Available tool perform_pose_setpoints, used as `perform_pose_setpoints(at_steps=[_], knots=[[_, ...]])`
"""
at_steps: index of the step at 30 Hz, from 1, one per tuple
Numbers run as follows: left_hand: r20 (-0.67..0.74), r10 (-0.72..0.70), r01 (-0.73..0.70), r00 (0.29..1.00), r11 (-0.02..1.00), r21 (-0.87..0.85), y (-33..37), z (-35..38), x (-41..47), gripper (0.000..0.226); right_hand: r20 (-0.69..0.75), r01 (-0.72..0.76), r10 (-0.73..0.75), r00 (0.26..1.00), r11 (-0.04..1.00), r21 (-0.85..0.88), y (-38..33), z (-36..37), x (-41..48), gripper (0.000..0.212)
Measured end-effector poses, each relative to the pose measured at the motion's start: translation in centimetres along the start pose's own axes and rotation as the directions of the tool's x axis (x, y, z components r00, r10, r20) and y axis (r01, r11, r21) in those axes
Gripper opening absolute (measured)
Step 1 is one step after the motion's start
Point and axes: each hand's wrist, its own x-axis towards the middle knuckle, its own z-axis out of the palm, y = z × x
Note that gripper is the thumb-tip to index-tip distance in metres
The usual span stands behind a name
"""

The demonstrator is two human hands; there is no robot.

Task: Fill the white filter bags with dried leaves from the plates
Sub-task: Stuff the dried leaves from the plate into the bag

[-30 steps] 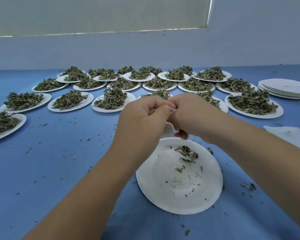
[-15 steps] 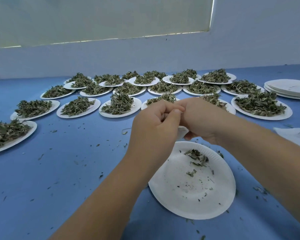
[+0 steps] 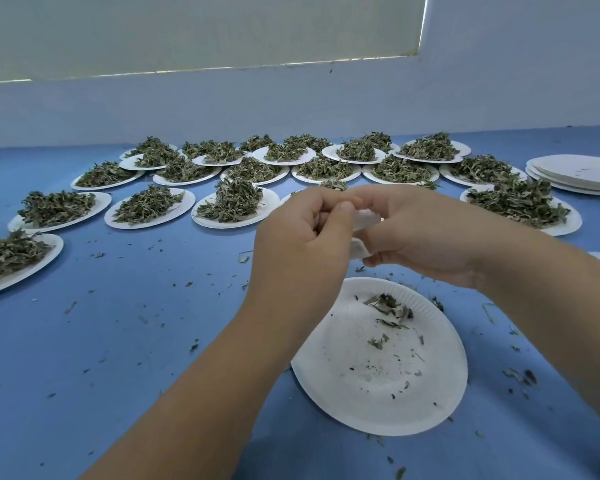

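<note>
Left hand (image 3: 302,237) and right hand (image 3: 423,233), both grips pinched on small white filter bag (image 3: 358,250), above near, leaf-flecked round white paper plate (image 3: 333,386) on blue table (image 3: 118,323).

Pinching small white translucent filter bag (image 3: 360,249) between left hand (image 3: 303,237) and right hand (image 3: 423,237), fingers of both curled round it, held in the air. Directly below, on flat blue table top (image 3: 118,323): round white paper plate (image 3: 361,403), nearly bare, with a few scraps of dried green leaves (image 3: 390,308) at its far side. Beyond the hands: rows of white paper plates heaped with dried leaves (image 3: 234,206). Far right: stack of empty white paper plates (image 3: 579,173). Loose leaf crumbs (image 3: 193,348) scattered over table.
</note>
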Motion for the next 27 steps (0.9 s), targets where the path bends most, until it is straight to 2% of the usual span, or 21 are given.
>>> perform_pose_setpoints(at_steps=[3, 6, 11, 12, 15, 17, 19, 21, 23, 25, 27], knots=[[0.041, -0.032, 0.034, 0.999, 0.998, -0.056, 0.0, 0.2, -0.2, 0.020, -0.130, 0.028, -0.058, 0.990, 0.975, -0.223, 0.0, 1.0, 0.3, 0.031], [0.047, -0.011, 0.014, 0.999, 0.998, -0.065, 0.1, 0.1, -0.2, 0.020, -0.225, 0.008, -0.078, 0.971, 0.954, -0.298, -0.2, 1.7, 0.9, 0.018], [0.077, 0.036, -0.039, 0.996, 0.999, 0.031, -0.1, -0.3, 0.1, 0.024, -0.299, -0.109, -0.073, 0.952, 0.829, -0.549, -0.3, 2.2, 2.3, 0.026], [0.069, 0.036, -0.039, 0.997, 0.998, 0.041, -0.1, -0.3, 0.2, 0.025, -0.297, -0.096, -0.077, 0.952, 0.845, -0.526, 0.0, 2.1, 2.2, 0.025], [0.020, 0.019, -0.020, 1.000, 0.998, 0.054, -0.3, -0.5, 0.4, 0.025, -0.259, 0.025, -0.103, 0.960, 0.957, -0.288, 0.8, 1.8, 0.9, 0.016], [-0.026, 0.016, -0.014, 1.000, 0.997, 0.073, -0.4, -0.7, 0.6, 0.026, -0.271, 0.068, -0.102, 0.957, 0.989, -0.130, 1.6, 1.3, 0.0, 0.021], [-0.074, 0.013, -0.007, 0.997, 0.997, 0.082, -0.6, -0.9, 0.9, 0.025, -0.294, 0.086, -0.106, 0.950, 0.993, -0.079, 2.3, 0.6, -0.8, 0.021], [-0.110, 0.020, -0.010, 0.994, 0.995, 0.095, -0.7, -1.0, 1.1, 0.024, -0.288, 0.107, -0.174, 0.942, 0.967, -0.233, 3.1, -0.5, -1.8, 0.019], [-0.121, 0.035, -0.021, 0.992, 0.993, 0.118, -0.8, -0.9, 1.2, 0.023, -0.188, 0.096, -0.200, 0.962, 0.887, -0.452, 3.7, -1.7, -2.9, 0.023], [-0.118, 0.042, -0.025, 0.992, 0.990, 0.142, -0.9, -0.8, 1.1, 0.022, -0.042, 0.084, -0.146, 0.988, 0.752, -0.654, 4.2, -2.5, -3.5, 0.030], [-0.105, 0.045, -0.028, 0.993, 0.988, 0.152, -1.0, -0.7, 1.0, 0.022, 0.054, 0.100, -0.090, 0.994, 0.652, -0.751, 4.5, -2.7, -3.9, 0.035]])
